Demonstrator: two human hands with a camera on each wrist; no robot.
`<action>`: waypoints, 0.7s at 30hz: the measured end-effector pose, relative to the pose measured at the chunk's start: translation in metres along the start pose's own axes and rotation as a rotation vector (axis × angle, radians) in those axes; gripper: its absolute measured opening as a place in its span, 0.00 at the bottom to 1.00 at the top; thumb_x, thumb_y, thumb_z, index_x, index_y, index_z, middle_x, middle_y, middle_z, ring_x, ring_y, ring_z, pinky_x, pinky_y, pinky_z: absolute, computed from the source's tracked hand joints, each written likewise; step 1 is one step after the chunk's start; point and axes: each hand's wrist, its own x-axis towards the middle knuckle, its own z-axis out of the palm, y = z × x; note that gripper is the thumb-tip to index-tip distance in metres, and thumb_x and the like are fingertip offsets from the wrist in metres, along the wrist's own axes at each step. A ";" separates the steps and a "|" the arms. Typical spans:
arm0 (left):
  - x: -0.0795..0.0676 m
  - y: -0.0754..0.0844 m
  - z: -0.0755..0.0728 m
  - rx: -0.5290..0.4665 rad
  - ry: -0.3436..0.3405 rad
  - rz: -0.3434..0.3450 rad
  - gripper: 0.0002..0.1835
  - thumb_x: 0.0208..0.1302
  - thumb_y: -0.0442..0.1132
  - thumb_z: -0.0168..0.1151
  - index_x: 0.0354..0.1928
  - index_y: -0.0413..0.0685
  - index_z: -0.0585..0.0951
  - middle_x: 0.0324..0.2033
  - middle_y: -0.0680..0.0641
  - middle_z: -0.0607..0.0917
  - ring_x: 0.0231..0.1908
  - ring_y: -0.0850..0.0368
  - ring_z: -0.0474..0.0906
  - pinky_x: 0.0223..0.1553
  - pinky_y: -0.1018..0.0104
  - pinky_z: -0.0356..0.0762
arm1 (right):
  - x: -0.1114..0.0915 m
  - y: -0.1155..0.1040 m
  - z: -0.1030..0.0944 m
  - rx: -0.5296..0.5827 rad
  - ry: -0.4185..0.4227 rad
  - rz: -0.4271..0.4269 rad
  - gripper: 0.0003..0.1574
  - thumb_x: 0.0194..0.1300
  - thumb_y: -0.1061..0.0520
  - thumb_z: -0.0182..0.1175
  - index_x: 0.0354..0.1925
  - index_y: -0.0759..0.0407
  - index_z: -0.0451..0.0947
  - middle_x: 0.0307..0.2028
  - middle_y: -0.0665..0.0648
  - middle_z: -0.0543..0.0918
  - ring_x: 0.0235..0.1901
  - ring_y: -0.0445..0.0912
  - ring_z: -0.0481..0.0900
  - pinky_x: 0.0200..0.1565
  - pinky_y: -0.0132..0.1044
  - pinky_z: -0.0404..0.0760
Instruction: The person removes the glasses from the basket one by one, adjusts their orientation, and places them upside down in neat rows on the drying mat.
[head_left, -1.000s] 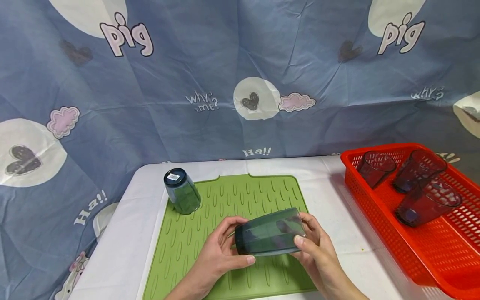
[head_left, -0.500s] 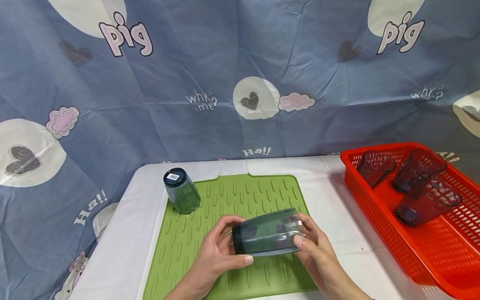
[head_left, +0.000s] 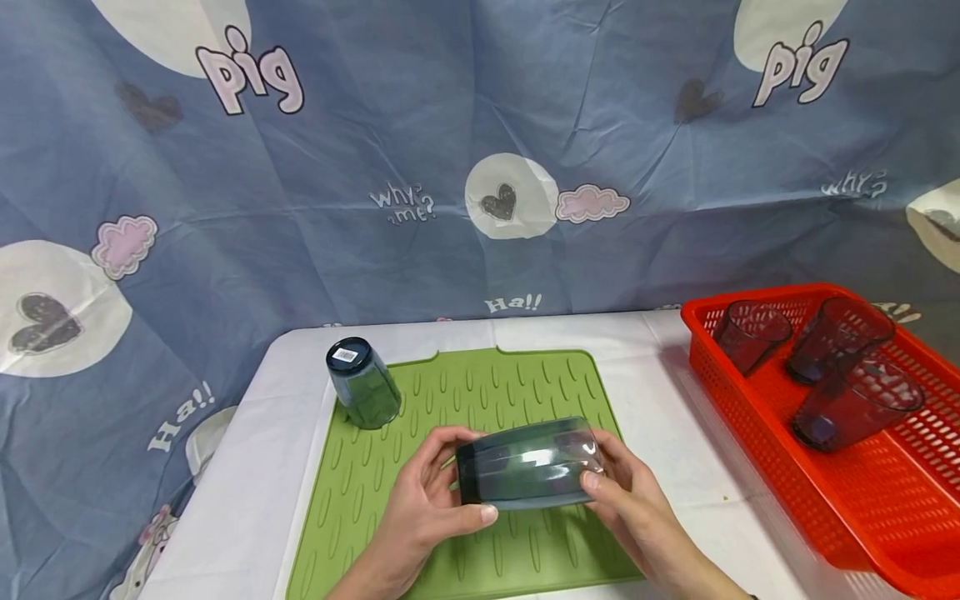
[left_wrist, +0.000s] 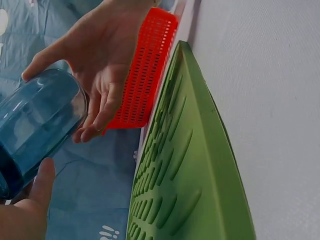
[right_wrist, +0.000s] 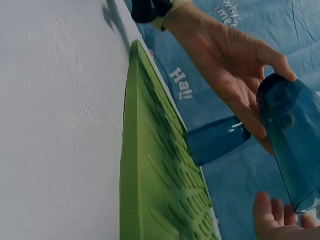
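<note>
Both hands hold a blue-green glass tumbler (head_left: 525, 467) on its side over the green ribbed mat (head_left: 457, 383). Its dark base points left, its mouth right. My left hand (head_left: 423, 504) grips the base end, thumb in front and fingers behind. At the mouth end my right hand (head_left: 637, 504) pinches the rim, with its thumb on the near side and the other fingers partly hidden behind the glass. The left wrist view shows the tumbler (left_wrist: 45, 115) well above the mat. A second tumbler (head_left: 365, 387) stands upside down at the mat's back left corner, a white label on its base.
On the right stands a red perforated plastic basket (head_left: 780, 492) with three glasses (head_left: 855, 404) tilted inside it. A white cloth (head_left: 232, 500) covers the table. Close behind hangs a blue printed curtain (head_left: 435, 275).
Both hands have shifted slightly left with the tumbler, the left hand a little more. Bright reflections now show along the glass. The other glasses have stayed put.
</note>
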 end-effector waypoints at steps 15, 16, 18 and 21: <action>0.003 0.001 -0.007 0.027 0.079 -0.046 0.37 0.46 0.23 0.71 0.60 0.38 0.67 0.61 0.36 0.68 0.59 0.42 0.71 0.57 0.57 0.76 | 0.010 -0.002 -0.020 -0.246 -0.012 -0.245 0.34 0.65 0.71 0.55 0.67 0.65 0.59 0.62 0.66 0.69 0.60 0.53 0.71 0.58 0.43 0.76; 0.003 0.001 -0.008 0.033 0.085 -0.043 0.37 0.46 0.23 0.71 0.60 0.38 0.67 0.60 0.36 0.68 0.59 0.43 0.72 0.57 0.58 0.76 | 0.011 -0.002 -0.022 -0.248 -0.019 -0.263 0.33 0.65 0.71 0.54 0.67 0.64 0.60 0.62 0.67 0.69 0.61 0.54 0.71 0.58 0.43 0.76; 0.004 0.001 -0.010 0.045 0.098 -0.036 0.37 0.45 0.22 0.71 0.60 0.38 0.67 0.59 0.36 0.70 0.58 0.44 0.73 0.57 0.58 0.76 | 0.012 -0.004 -0.026 -0.255 -0.027 -0.289 0.33 0.65 0.73 0.53 0.67 0.65 0.59 0.62 0.69 0.68 0.61 0.56 0.71 0.58 0.44 0.77; 0.007 0.002 -0.012 0.074 0.120 -0.038 0.37 0.44 0.23 0.72 0.59 0.39 0.69 0.57 0.36 0.72 0.57 0.44 0.74 0.56 0.58 0.77 | 0.013 -0.005 -0.031 -0.263 -0.014 -0.298 0.33 0.65 0.73 0.53 0.67 0.65 0.59 0.62 0.68 0.69 0.61 0.57 0.70 0.58 0.45 0.77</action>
